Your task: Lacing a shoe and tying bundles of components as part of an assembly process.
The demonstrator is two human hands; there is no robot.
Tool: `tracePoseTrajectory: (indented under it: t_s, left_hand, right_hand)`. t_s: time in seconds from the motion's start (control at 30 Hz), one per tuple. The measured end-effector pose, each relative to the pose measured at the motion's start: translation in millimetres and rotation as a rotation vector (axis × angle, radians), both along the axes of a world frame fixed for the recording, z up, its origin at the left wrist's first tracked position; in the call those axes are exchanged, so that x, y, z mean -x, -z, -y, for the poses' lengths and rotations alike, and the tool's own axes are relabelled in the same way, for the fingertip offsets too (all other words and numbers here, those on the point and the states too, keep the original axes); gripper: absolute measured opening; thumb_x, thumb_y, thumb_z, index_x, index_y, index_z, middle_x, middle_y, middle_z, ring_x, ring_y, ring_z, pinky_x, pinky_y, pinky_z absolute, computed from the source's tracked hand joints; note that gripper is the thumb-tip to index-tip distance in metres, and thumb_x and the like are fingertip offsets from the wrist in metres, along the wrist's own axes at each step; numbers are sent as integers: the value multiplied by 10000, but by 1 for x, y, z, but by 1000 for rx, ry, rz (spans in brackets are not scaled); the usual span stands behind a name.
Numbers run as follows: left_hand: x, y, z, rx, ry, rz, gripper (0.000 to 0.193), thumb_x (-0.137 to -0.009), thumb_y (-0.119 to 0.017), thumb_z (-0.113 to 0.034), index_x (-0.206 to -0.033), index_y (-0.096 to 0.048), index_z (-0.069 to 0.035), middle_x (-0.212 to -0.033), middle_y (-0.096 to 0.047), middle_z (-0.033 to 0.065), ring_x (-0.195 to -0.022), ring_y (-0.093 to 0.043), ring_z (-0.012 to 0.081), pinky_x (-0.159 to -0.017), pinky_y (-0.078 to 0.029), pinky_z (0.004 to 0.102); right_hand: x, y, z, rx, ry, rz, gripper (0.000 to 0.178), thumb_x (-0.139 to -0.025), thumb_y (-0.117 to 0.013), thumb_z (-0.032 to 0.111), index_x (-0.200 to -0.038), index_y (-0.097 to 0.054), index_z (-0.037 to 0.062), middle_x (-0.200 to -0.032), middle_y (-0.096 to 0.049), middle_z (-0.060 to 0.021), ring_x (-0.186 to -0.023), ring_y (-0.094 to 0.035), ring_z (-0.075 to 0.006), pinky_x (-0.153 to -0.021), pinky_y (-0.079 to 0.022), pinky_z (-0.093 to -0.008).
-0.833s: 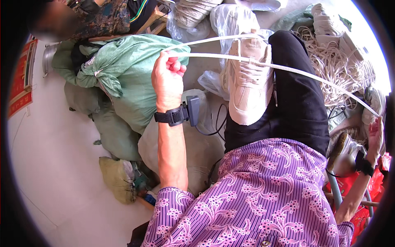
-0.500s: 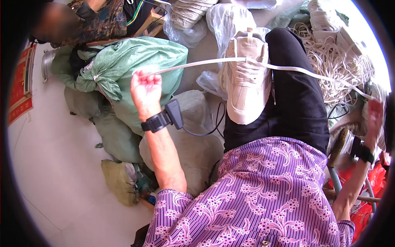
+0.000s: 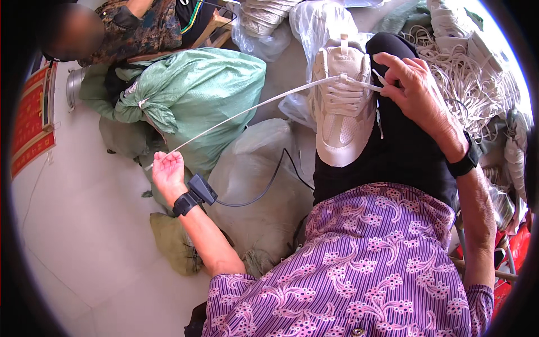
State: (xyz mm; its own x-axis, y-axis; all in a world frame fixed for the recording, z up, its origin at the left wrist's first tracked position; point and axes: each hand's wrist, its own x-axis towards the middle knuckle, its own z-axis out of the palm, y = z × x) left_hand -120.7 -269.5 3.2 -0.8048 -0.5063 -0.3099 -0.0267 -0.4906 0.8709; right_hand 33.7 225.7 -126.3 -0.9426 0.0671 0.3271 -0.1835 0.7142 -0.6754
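Shoe (image 3: 342, 119) between left grip (image 3: 169, 173), pinching lace (image 3: 307, 86) well apart, and right grip (image 3: 416, 93), pinching lace just beside shoe.

Shoe (image 3: 331, 129) is matt w/ mesh, sack (image 3: 216, 84) glossy plas.

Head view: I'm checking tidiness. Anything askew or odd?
The white lace looks uneven: a long length runs to the left hand, but only a short stretch reaches the right hand. The pile of pale cords at upper right looks tangled.
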Motion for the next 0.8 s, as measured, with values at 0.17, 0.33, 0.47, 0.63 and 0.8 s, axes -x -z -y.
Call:
tracePoseTrajectory:
  t_s: [0.17, 0.33, 0.47, 0.63, 0.8]
  left_hand:
    - [4, 19, -9, -77, 122, 6, 129, -903, -484, -125, -951, -565, -36, -758, -561, 61, -616, -449, 196, -669, -387, 364]
    - [4, 44, -67, -15, 637, 147, 151, -913, -512, -182, -982, -573, -62, -664, -459, -1, -494, -387, 117, -493, -333, 295]
    - [-2, 63, -122, 124, 786, 202, 201, -943, -504, -254, -994, -567, -71, -678, -460, -23, -501, -396, 91, -464, -333, 259]
    - [-11, 72, -175, 355, 911, 172, 259, -964, -500, -285, -1041, -583, -52, -739, -491, -23, -541, -395, 63, -487, -338, 228]
    - [-13, 87, -220, 486, 1022, 108, 219, -952, -539, -245, -1009, -621, -50, -759, -491, -30, -540, -389, 35, -470, -323, 194]
  right_hand:
    - [-1, -2, -5, -63, -31, 36, 141, -779, -636, 124, -903, -615, 61, -738, -592, -62, -809, -582, -251, -799, -420, -377]
    - [-4, -18, -2, -154, 27, 118, 96, -795, -610, 123, -856, -633, 52, -743, -595, -81, -808, -595, -265, -764, -440, -390]
    - [-4, -24, -5, -201, 26, 145, 86, -797, -601, 121, -801, -638, 44, -751, -597, -100, -740, -604, -282, -700, -467, -394]
    - [5, -19, -1, -107, 40, 106, 102, -792, -604, 135, -778, -632, 38, -743, -593, -92, -712, -601, -289, -683, -471, -392]
    - [18, -5, 11, -128, 34, -4, 91, -800, -625, 153, -789, -615, 63, -737, -572, -48, -748, -578, -248, -739, -407, -369]
